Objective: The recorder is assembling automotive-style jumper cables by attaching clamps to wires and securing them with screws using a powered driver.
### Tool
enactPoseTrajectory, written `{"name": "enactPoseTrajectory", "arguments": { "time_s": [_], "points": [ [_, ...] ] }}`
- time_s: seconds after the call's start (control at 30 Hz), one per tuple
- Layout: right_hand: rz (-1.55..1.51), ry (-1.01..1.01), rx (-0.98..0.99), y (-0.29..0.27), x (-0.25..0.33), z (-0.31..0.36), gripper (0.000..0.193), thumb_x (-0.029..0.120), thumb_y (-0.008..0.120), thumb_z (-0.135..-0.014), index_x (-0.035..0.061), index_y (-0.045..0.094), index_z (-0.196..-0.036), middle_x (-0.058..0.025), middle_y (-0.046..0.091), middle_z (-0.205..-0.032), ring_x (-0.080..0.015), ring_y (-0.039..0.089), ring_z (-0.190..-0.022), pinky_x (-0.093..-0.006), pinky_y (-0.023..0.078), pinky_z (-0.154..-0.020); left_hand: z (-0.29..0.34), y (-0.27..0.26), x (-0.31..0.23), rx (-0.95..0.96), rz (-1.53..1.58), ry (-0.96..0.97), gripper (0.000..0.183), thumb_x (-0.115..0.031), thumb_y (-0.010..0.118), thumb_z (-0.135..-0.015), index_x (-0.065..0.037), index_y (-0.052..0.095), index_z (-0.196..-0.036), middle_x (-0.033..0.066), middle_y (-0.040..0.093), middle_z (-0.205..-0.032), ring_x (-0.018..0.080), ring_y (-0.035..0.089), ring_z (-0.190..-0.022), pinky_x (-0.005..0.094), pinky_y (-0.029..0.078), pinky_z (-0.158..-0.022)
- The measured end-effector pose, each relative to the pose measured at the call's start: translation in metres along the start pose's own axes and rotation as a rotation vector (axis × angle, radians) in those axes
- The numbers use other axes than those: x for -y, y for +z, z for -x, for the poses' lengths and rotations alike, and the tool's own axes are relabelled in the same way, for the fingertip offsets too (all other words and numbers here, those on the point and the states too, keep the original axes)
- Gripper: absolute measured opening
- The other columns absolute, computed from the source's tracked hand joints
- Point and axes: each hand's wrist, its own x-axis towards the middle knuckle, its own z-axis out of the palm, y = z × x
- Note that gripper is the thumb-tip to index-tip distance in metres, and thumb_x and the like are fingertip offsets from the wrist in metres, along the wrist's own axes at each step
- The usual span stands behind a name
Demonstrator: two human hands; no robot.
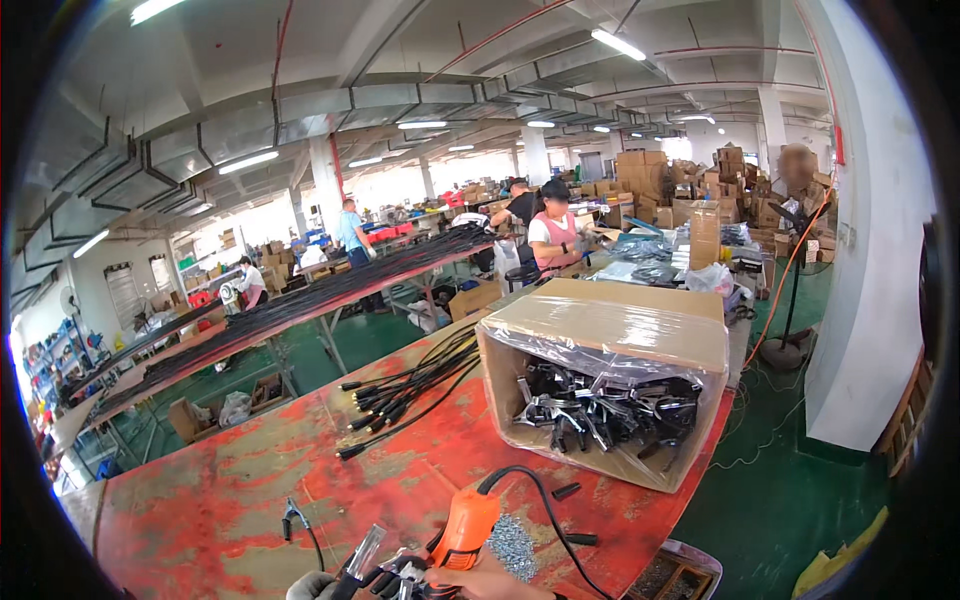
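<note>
At the lower edge my left hand [312, 586], in a grey glove, is closed around a metal spring clamp [367, 552] with black handle parts. My bare right hand [488, 580] reaches in from the right, its fingers closed beside the clamp's metal parts; what they pinch is hidden. Just above those fingers is an orange corded power tool [466, 528], its dark front end toward the clamp. A pile of small silvery fasteners [512, 547] lies right of the tool. On the left, another clamp [290, 520] with a black cable rests on the table.
An open carton [610, 325] full of black-and-metal clamps lies on the worn red table [220, 500]. Black cables [400, 395] are bunched left of it. Orange cord [775, 330] hangs by a stand fan [790, 345] near a white pillar [865, 250]. Co-workers [555, 235] are farther back.
</note>
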Motion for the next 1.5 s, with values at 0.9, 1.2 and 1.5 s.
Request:
{"name": "enactPoseTrajectory", "arguments": {
  "time_s": [0.9,1.2,1.5],
  "points": [
    [0.095,-0.424,-0.241,0.065,0.020,-0.004,0.062,-0.010,0.064,-0.077,0.0097,0.040,-0.130,-0.0069,0.057,-0.103,-0.0232,0.058,-0.106,-0.0472,0.042,-0.102,0.009,0.057,0.008,-0.292,-0.944,0.710,0.024,-0.017,0.066,-0.076,-0.011,0.064,-0.099,0.0032,0.070,-0.093,0.0184,0.067,-0.067,0.0312,0.052,-0.054],
    [0.024,-0.361,-0.230,0.069,0.023,-0.008,0.064,-0.007,0.063,-0.082,0.0124,0.034,-0.136,-0.0080,0.058,-0.106,-0.0207,0.059,-0.102,-0.0433,0.050,-0.094,0.015,0.047,0.002,-0.045,0.316,-0.088,0.019,-0.011,0.065,-0.088,0.000,0.058,-0.102,0.0090,0.065,-0.084,0.0077,0.058,-0.066,0.0233,0.046,-0.057],
    [0.209,-0.056,-0.181,0.084,-0.031,-0.058,0.067,-0.011,0.069,-0.078,0.0074,0.036,-0.133,-0.0068,0.062,-0.097,-0.0145,0.062,-0.090,-0.0292,0.052,-0.078,0.028,0.000,-0.012,-0.050,0.981,-0.277,0.035,-0.008,0.060,-0.089,-0.003,0.044,-0.120,0.0122,0.064,-0.089,0.0148,0.062,-0.067,0.0237,0.049,-0.055]
  ]
}}
